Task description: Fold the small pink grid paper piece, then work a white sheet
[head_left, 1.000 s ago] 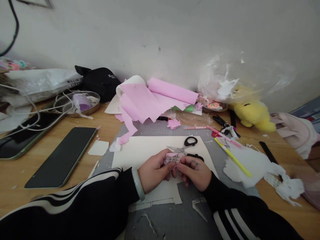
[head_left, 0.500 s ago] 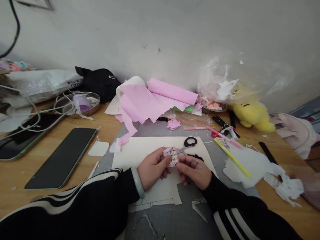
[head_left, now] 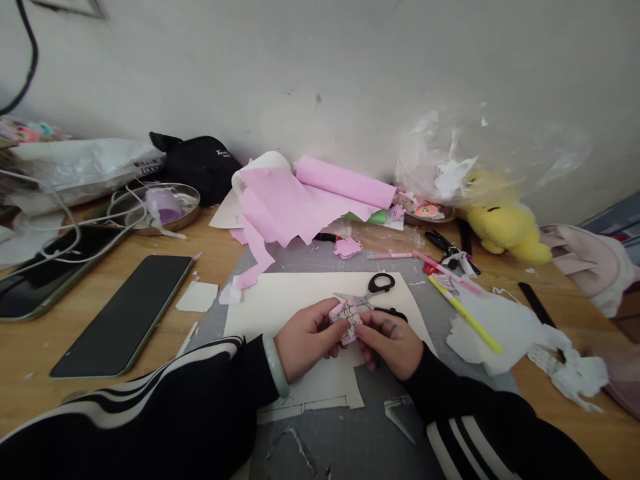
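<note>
Between my two hands is a small pink paper piece (head_left: pixel 345 319) marked with black curved lines like scales. My left hand (head_left: pixel 307 337) pinches it with the thumb on top, and the fingers behind it are partly hidden. At its right edge, my right hand (head_left: pixel 391 343) grips the same piece between thumb and fingertips. Just behind my hands, black-handled scissors (head_left: pixel 381 284) lie with blades parted on a cream paper sheet (head_left: pixel 280 293). My right hand overlaps part of the lower handle. Under the sheet is a grey cutting mat (head_left: pixel 305 260).
Pink paper (head_left: pixel 270 200) and a pink roll (head_left: pixel 345 181) lie by the wall. To the left is a black phone (head_left: pixel 125 317); to the right, a yellow marker (head_left: pixel 465 315) rests on white scraps (head_left: pixel 505 333). A yellow plush toy (head_left: pixel 505 230) sits at the back right.
The patterned paper piece has tilted and shifted slightly right between my fingers, uncovering more of the scissor blades. My right fingers now overlap its edge more.
</note>
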Demonstrator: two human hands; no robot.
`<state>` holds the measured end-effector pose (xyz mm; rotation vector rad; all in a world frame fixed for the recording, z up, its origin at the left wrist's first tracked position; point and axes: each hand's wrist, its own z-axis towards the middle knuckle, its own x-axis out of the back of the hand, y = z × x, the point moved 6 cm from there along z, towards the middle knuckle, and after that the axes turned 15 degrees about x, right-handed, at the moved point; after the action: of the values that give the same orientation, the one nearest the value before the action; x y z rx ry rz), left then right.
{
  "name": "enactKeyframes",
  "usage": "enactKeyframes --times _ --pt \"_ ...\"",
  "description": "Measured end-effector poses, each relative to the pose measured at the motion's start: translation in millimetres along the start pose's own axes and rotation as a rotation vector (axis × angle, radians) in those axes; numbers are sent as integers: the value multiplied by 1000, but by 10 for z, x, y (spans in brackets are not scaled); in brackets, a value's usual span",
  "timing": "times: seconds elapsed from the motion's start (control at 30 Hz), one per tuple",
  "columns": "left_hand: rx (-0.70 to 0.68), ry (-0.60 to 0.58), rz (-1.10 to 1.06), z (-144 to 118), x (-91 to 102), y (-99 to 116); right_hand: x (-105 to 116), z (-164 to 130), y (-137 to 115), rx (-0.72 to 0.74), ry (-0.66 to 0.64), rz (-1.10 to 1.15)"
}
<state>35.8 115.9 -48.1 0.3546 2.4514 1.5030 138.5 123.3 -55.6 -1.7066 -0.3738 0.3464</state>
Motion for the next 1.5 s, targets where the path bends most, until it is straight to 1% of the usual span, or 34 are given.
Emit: enactKeyframes --times 0.3,0.43,0.6,0.73,0.9,1.27,1.4,1.5 --pt "4 -6 88 -5 -6 -16 -10 6 6 -21 -18 -30" --pt "24 21 46 6 5 -27 -6 5 6 -46 4 20" --pt "28 26 20 14 9 -19 -24 11 4 -25 -36 4" --pt "17 20 25 7 9 -16 -27 9 2 -3 -48 -1" --pt "17 22 17 7 13 -25 -28 4 0 -11 -51 0" --pt "-14 -32 97 -34 -28 8 -13 -4 29 28 -46 -53" --pt "-50 -25 192 -49 -37 48 -18 1 13 34 -50 -60" --pt "-33 -1 167 -43 -15 42 -13 7 8 -6 -22 -25"
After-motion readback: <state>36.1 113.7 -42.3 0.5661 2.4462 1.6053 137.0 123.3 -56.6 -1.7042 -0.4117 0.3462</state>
